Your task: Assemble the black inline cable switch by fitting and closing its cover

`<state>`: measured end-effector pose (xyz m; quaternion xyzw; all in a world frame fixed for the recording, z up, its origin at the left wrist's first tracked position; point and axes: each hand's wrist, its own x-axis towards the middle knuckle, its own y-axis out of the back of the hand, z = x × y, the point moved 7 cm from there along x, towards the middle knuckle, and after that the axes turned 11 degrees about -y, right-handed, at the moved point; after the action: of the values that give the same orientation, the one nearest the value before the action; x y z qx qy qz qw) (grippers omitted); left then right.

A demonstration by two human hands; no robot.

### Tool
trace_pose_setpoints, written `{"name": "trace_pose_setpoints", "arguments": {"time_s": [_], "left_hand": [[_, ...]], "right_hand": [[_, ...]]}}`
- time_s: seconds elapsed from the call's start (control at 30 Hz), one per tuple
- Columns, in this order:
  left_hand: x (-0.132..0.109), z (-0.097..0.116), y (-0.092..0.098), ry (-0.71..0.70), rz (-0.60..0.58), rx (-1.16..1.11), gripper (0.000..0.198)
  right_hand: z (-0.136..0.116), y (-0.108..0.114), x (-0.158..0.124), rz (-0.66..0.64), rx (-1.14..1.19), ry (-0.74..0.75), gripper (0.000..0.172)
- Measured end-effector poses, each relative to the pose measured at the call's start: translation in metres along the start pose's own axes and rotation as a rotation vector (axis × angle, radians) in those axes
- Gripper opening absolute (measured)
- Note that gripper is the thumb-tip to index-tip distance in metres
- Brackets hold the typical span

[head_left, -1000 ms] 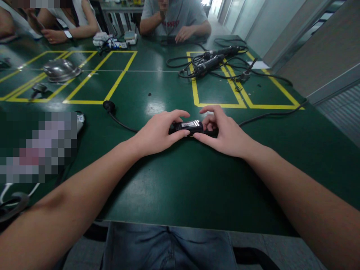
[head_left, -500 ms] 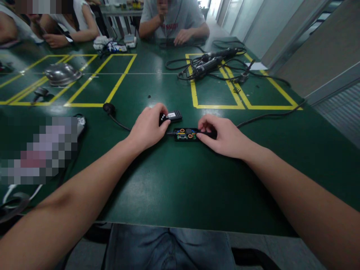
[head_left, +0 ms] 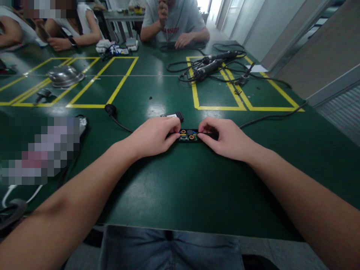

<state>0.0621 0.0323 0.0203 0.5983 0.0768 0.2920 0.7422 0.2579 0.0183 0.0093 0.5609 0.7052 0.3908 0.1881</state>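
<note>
An opened black case with a circuit board (head_left: 189, 135) lies on the green table, its copper-coloured coils and coloured wires showing. My left hand (head_left: 157, 135) is closed in a pinch at the case's left end. At the right end, my right hand (head_left: 222, 135) pinches the case's edge and the black cable there. Just behind my left hand rests a black ribbed cover (head_left: 177, 115) with a white label, partly hidden by the fingers. A black cord with a plug (head_left: 110, 109) runs in under my left hand. Another black cable (head_left: 270, 115) leads off to the right.
Beyond the yellow tape lie two black handheld tools (head_left: 209, 69) with tangled cords. A shiny metal bowl-like part (head_left: 65, 76) sits at the left. A blurred-out object (head_left: 45, 150) lies near my left forearm. Other people sit across the table.
My left hand has let go of the black cover, leaving it on the table, and moved right and nearer to me onto the case's left end. My right hand stays at the right end.
</note>
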Motion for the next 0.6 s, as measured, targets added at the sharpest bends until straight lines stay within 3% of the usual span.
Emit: {"name": "trace_pose_setpoints", "arguments": {"time_s": [0.33, 0.6], "left_hand": [[-0.001, -0.003, 0.005, 0.0, 0.077, -0.042, 0.011], [-0.002, -0.009, 0.009, -0.027, 0.07, -0.119, 0.01]], "right_hand": [[-0.002, 0.0, -0.001, 0.04, 0.007, 0.024, 0.006], [0.005, 0.004, 0.001, 0.057, 0.029, -0.035, 0.009]]}}
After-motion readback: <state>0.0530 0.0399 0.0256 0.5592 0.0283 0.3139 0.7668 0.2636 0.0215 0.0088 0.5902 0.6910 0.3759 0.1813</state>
